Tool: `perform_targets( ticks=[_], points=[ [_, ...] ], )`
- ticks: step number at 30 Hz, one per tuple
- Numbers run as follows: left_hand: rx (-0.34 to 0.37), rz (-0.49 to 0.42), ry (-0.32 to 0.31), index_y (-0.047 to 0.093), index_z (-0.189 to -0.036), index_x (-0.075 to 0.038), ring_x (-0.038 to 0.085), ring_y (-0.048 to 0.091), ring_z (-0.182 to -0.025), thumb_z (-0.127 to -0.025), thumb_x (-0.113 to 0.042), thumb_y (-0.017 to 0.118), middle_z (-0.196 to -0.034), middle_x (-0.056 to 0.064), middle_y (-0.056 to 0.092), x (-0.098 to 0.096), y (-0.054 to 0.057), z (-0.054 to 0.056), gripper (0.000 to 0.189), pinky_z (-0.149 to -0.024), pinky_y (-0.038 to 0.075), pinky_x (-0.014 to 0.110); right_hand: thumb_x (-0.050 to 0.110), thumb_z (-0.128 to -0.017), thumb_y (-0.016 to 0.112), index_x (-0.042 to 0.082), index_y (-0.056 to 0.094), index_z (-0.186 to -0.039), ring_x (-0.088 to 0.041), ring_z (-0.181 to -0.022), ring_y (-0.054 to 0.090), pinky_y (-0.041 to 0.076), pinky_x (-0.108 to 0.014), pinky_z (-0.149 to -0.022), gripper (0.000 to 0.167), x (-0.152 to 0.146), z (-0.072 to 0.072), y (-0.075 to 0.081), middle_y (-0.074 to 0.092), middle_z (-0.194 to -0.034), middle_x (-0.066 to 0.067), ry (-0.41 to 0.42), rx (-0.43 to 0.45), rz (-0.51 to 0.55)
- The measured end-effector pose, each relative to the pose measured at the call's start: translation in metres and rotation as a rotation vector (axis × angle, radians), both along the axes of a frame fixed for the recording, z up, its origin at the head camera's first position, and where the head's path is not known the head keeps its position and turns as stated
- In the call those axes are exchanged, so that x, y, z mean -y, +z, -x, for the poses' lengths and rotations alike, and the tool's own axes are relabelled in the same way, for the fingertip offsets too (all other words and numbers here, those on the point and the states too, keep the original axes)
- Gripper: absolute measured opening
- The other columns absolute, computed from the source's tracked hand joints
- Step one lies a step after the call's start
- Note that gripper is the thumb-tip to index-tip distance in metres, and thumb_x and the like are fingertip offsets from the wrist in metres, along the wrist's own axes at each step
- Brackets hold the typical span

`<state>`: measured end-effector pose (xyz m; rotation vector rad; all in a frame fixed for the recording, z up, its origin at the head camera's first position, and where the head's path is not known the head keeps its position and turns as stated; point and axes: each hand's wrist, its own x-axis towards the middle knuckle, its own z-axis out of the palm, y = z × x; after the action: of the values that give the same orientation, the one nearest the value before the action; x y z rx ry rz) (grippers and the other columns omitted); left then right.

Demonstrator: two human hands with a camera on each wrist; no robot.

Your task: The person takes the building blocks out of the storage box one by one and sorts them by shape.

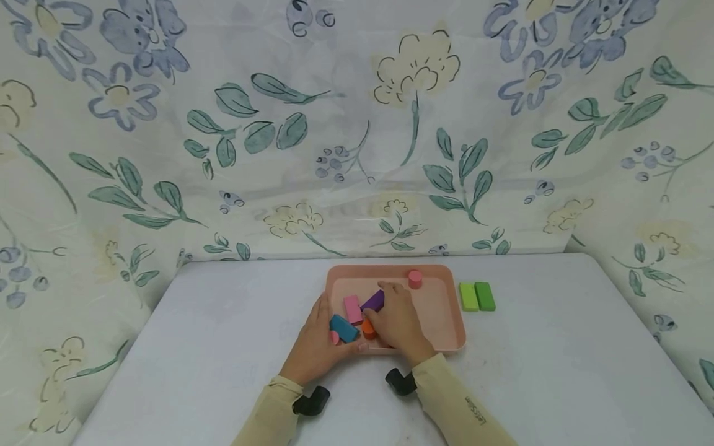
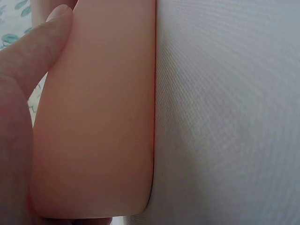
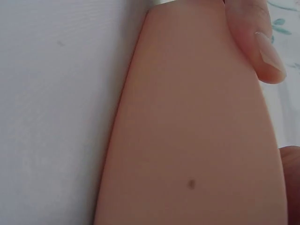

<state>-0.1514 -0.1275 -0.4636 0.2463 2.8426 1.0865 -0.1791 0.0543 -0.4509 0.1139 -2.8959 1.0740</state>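
Note:
A shallow pink tray (image 1: pixel 457 316) holds several colored blocks. My left hand (image 1: pixel 317 348) rests at its front left corner, fingers straight along the left side, thumb along the front rim. Beside that hand lie a blue block (image 1: pixel 344 329) and a round pink piece (image 1: pixel 334 337), partly hidden. My right hand (image 1: pixel 397 317) reaches over the front rim and pinches a purple block (image 1: pixel 372 301) between thumb and index finger. An orange piece (image 1: pixel 369 329) shows beneath the right thumb, close to an upright pink block (image 1: pixel 352 310). In the right wrist view, the thumb (image 3: pixel 267 58) hangs over the tray's wall.
A red-pink cylinder (image 1: pixel 415 279) stands near the tray's back rim. Outside the tray's right side, a yellow-green block (image 1: pixel 468 297) and a green block (image 1: pixel 484 297) lie side by side on the white table (image 1: pixel 546 347). Flower-patterned cloth (image 1: pixel 357 186) hangs behind the table.

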Motion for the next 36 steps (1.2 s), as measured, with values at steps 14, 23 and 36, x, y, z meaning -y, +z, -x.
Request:
perform_targets(
  ticks=[14,23,36],
  points=[
    [0.021,0.010,0.005,0.009,-0.160,0.000,0.044,0.032,-0.144,-0.077,-0.062,0.079,-0.165,0.023,0.016,-0.001,-0.001,0.001,0.126,-0.113,0.032,0.059,0.025,-0.086,0.081,-0.001,0.052,-0.142,-0.033,-0.118,0.057,0.052,-0.046,-0.099,0.068,0.000,0.012,0.003,0.055,-0.136,-0.021,-0.072,0.142,-0.006],
    [0.030,0.015,0.016,0.008,-0.161,-0.004,0.044,0.036,-0.142,-0.075,-0.063,0.079,-0.164,0.021,0.018,-0.002,0.000,0.000,0.126,-0.110,0.036,0.060,0.030,-0.081,0.086,-0.001,0.058,-0.132,-0.028,-0.110,0.056,0.054,-0.041,-0.095,0.066,-0.003,0.014,0.005,0.058,-0.124,-0.016,-0.033,0.195,-0.053],
    [0.052,0.015,0.029,0.008,-0.161,-0.005,0.043,0.036,-0.142,-0.074,-0.066,0.079,-0.164,0.020,0.018,-0.002,-0.001,0.000,0.128,-0.110,0.036,0.060,0.029,-0.082,0.084,0.003,0.056,-0.138,-0.030,-0.108,0.058,0.055,-0.044,-0.094,0.067,-0.001,0.013,0.004,0.056,-0.126,-0.018,-0.061,0.222,-0.058]
  ],
)
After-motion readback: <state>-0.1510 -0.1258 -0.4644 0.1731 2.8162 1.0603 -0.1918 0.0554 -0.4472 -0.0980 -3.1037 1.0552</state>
